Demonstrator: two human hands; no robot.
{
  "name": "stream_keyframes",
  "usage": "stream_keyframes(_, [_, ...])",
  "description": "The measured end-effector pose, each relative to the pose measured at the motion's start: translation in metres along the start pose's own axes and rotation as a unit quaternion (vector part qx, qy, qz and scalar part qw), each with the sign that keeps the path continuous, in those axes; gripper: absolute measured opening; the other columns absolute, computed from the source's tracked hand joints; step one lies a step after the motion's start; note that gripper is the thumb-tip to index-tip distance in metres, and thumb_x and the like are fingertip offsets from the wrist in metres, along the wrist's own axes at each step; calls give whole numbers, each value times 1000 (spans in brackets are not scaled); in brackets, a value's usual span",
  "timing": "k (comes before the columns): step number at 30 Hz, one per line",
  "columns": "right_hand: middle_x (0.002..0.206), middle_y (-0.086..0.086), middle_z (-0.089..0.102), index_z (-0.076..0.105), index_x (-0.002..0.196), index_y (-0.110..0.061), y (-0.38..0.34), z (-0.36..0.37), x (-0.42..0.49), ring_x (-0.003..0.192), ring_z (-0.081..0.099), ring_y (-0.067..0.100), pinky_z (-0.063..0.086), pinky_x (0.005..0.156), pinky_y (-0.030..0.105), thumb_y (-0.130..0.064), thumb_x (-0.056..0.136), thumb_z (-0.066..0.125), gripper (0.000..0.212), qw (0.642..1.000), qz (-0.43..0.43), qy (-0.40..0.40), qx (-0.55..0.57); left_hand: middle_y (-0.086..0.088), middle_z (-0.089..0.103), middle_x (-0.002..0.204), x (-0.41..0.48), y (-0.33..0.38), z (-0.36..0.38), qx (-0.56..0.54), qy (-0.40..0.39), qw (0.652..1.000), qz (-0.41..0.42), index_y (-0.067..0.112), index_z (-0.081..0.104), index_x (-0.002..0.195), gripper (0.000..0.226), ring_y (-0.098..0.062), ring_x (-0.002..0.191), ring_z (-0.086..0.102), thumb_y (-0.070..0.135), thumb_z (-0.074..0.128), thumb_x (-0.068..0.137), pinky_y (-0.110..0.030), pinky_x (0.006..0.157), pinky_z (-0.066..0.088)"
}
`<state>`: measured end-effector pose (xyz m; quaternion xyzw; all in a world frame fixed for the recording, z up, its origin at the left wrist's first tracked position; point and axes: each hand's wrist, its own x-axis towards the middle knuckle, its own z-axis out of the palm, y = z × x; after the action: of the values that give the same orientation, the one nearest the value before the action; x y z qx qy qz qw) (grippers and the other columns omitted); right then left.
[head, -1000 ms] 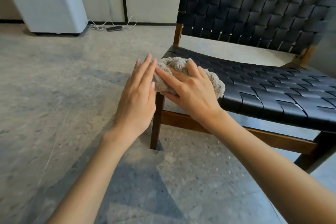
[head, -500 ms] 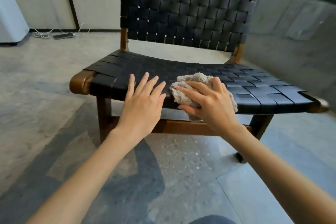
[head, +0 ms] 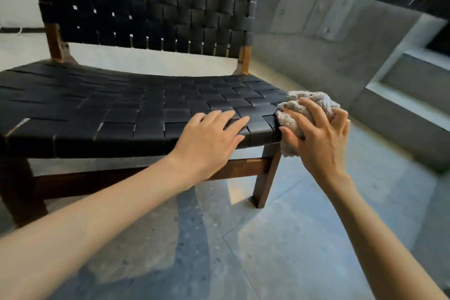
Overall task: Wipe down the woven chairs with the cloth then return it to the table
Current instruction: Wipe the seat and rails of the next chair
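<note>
On the seat of the black woven chair [head: 97, 109], the left hand [head: 211, 136] lies flat near the front edge, fingers straight and holding nothing. Just right of it, at the seat's front right corner, the right hand [head: 319, 139] grips the bunched grey cloth [head: 310, 102], fingers curled round it. Much of the wad hangs past the corner, so a slack grip could drop it to the floor [head: 292, 251]
</note>
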<state>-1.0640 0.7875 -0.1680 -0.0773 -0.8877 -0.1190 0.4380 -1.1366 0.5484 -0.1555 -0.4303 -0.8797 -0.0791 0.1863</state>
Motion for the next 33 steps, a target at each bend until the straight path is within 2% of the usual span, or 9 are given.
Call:
stream_keyframes(4, [130, -3, 57, 68, 112, -32, 4, 3, 5, 105, 38, 33, 31, 82, 40, -58, 96, 38, 43, 992, 123, 8, -21, -2, 36, 149, 23, 21, 13, 17, 0, 1000, 23, 29, 20, 150, 50, -21, 135, 36, 43, 19, 102, -35, 104, 32])
stream_keyframes(8, [133, 3, 50, 62, 124, -28, -2, 9, 1, 104, 49, 32, 29, 81, 25, -52, 92, 43, 44, 926, 338, 21, 169, -4, 44, 145, 20, 20, 18, 22, 27, 999, 27, 25, 30, 148, 50, -23, 130, 43, 42, 25, 101, -36, 102, 36])
stream_keyframes(11, [132, 9, 49, 61, 126, -24, -12, 5, -7, 109, 45, 28, 27, 85, 18, -34, 94, 56, 34, 920, 328, 64, 205, -4, 45, 144, 16, 21, 18, 25, 32, 999, 24, 24, 33, 147, 50, -23, 129, 45, 41, 26, 101, -37, 102, 37])
stream_keyframes(16, [128, 11, 45, 62, 124, -18, -19, -6, -38, 116, 48, 19, 45, 95, 34, -24, 92, 62, 33, 913, 323, 80, 236, -6, 41, 148, 10, 25, 17, 20, 46, 998, 28, 16, 31, 148, 50, -23, 135, 38, 34, 32, 101, -37, 111, 29])
stream_keyframes(20, [117, 1, 46, 58, 124, -27, -36, -19, -63, 97, 47, -6, 40, 83, 7, -39, 90, 54, 36, 892, 334, 101, 287, -12, 41, 147, -11, 25, 22, 20, 89, 988, 125, 6, 42, 141, 51, -27, 137, 37, 11, 50, 91, -41, 115, 27])
stream_keyframes(26, [125, -2, 39, 33, 121, -42, -92, -9, -102, 115, 50, 19, 52, 92, 32, -46, 93, 52, 35, 784, 408, -77, 461, -7, 66, 111, -56, 0, 56, -63, 61, 969, 229, 9, 65, 117, 43, -22, 102, 64, 3, 72, 75, -34, 93, 49])
stream_keyframes(29, [124, -7, 33, 30, 120, -37, -105, 6, -110, 120, 38, 13, 39, 105, 36, -41, 93, 44, 31, 789, 368, -141, 472, 2, 55, 131, -71, 3, 72, -190, -106, 973, 78, 21, 49, 135, 47, -16, 120, 51, 38, 56, 92, -33, 101, 42])
stream_keyframes(31, [122, -7, 34, 31, 114, -41, -113, 15, -112, 118, 40, 11, 42, 103, 34, -34, 87, 41, 30, 781, 354, -166, 488, 9, 41, 144, -70, 14, 79, -367, -246, 890, -110, 27, 34, 144, 74, -11, 131, 40, 66, 45, 82, -34, 109, 35])
stream_keyframes(33, [119, -15, 39, 33, 110, -45, -117, 24, -115, 118, 46, 9, 50, 96, 30, -25, 96, 44, 27, 753, 333, -185, 537, 7, 46, 142, -61, 23, 88, -516, -248, 794, -205, 25, 37, 142, 75, -10, 125, 48, 60, 56, 78, -35, 106, 41])
